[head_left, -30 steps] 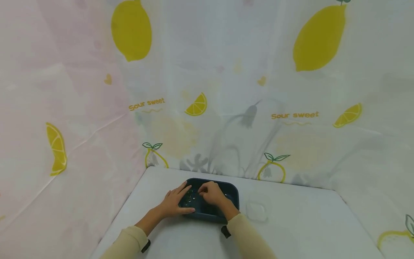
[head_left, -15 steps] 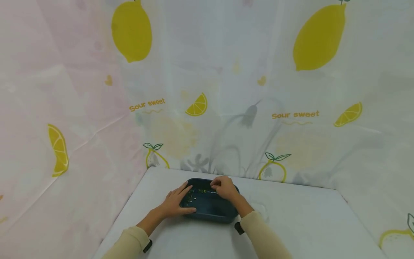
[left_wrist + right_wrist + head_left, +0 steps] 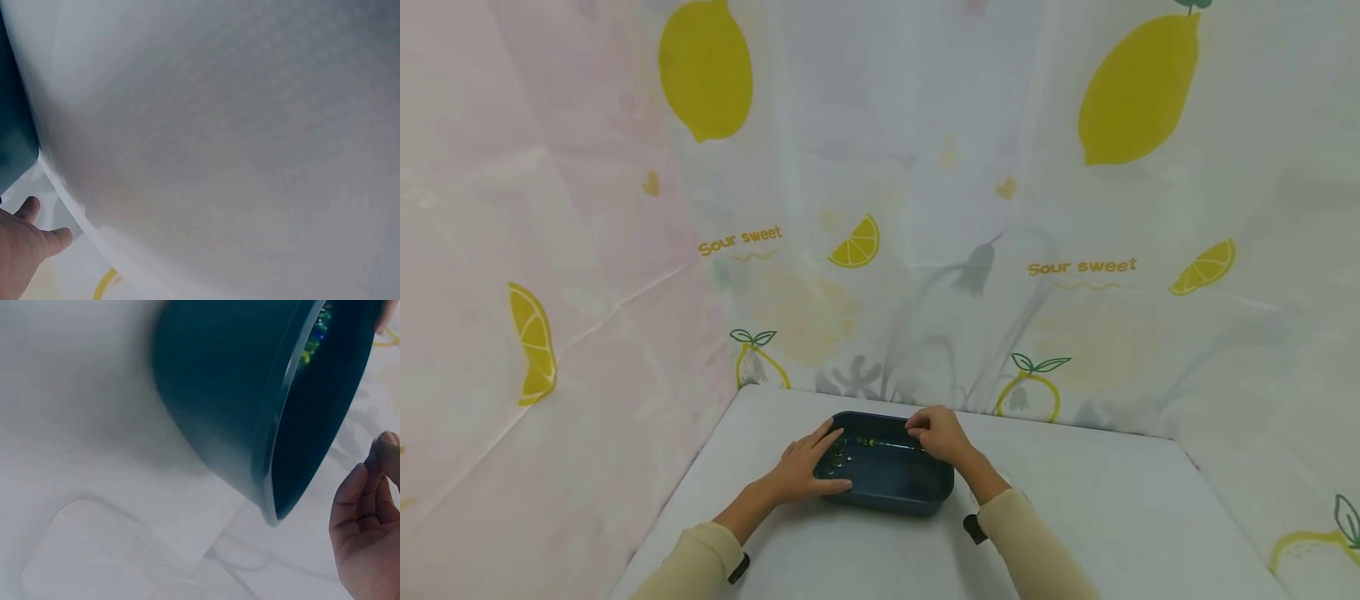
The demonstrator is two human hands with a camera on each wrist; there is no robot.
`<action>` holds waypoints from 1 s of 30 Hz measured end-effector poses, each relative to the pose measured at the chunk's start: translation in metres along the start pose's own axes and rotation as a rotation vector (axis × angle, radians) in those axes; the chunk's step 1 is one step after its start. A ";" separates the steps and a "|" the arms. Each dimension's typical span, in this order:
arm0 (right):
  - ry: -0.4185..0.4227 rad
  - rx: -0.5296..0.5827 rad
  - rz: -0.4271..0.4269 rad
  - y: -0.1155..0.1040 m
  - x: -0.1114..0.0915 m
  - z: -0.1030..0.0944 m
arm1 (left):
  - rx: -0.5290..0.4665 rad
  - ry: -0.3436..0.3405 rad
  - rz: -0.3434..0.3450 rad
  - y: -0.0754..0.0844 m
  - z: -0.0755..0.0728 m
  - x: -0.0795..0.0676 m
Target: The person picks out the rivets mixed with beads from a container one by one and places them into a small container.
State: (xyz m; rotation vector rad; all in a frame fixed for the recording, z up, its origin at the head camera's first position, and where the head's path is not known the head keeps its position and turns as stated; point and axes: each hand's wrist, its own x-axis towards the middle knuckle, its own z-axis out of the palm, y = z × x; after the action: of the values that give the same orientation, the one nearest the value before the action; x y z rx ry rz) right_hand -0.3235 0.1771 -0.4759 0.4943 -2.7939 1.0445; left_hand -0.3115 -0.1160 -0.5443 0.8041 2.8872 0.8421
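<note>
A dark teal rectangular tray (image 3: 895, 504) stands on the white table, with small shiny beads along its far wall and left end. Yellow, green and blue show among the beads (image 3: 306, 357) in the right wrist view. My left hand (image 3: 801, 471) is spread over the tray's left end, fingers straight at the far rim and thumb along the near one. Over the tray's far right part is my right hand (image 3: 940, 433), above the rim, its fingers curled and thumb meeting fingertips (image 3: 374, 453). I cannot tell whether something tiny is pinched there.
A clear, rounded, flat plastic piece (image 3: 94, 550) lies on the table right of the tray, mostly behind the right forearm in the head view. A white curtain with printed lemons (image 3: 955, 208) rises behind the table (image 3: 1120, 508) and along its sides.
My right hand has risen from inside the tray and moved right to its far right edge, fingertips staying together. The left hand keeps its place, and so does the tray.
</note>
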 end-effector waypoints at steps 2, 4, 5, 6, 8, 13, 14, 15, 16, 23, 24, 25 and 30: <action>0.014 -0.003 0.019 0.003 0.000 -0.001 | 0.000 -0.007 -0.002 0.000 0.001 0.001; 0.023 0.006 0.038 0.006 -0.001 -0.003 | -0.001 -0.009 0.002 0.000 0.001 0.001; 0.028 0.012 0.040 0.006 -0.002 -0.004 | 0.000 -0.012 0.004 0.001 0.001 0.002; 0.033 0.022 0.045 0.007 -0.003 -0.005 | 0.008 -0.016 0.008 0.001 0.000 0.002; 0.038 0.042 0.047 0.008 -0.004 -0.008 | 0.012 -0.021 0.015 0.002 -0.001 0.001; 0.038 0.058 0.053 0.011 -0.007 -0.014 | 0.023 -0.009 0.025 0.001 -0.003 0.000; 0.043 0.054 0.057 0.012 -0.007 -0.016 | 0.020 0.000 0.025 0.001 -0.002 0.000; 0.050 0.056 0.063 0.014 -0.009 -0.018 | 0.027 0.012 0.033 0.000 -0.001 0.000; 0.060 0.055 0.065 0.015 -0.010 -0.020 | 0.021 0.026 0.039 0.000 0.000 -0.001; 0.065 0.069 0.099 0.031 -0.030 -0.029 | -0.009 -0.021 0.035 0.002 0.007 -0.006; 0.072 0.069 0.096 0.033 -0.031 -0.030 | -0.012 -0.017 0.036 0.002 0.007 -0.006; 0.082 0.065 0.090 0.035 -0.031 -0.031 | -0.020 -0.009 0.033 0.003 0.006 -0.005; 0.098 0.048 0.082 0.038 -0.029 -0.039 | 0.017 0.000 0.018 0.002 -0.001 -0.002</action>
State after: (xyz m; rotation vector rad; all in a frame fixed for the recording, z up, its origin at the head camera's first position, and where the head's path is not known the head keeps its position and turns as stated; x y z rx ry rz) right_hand -0.3092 0.2371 -0.4768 0.3264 -2.7302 1.1219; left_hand -0.3090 -0.1161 -0.5431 0.8332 2.8951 0.8211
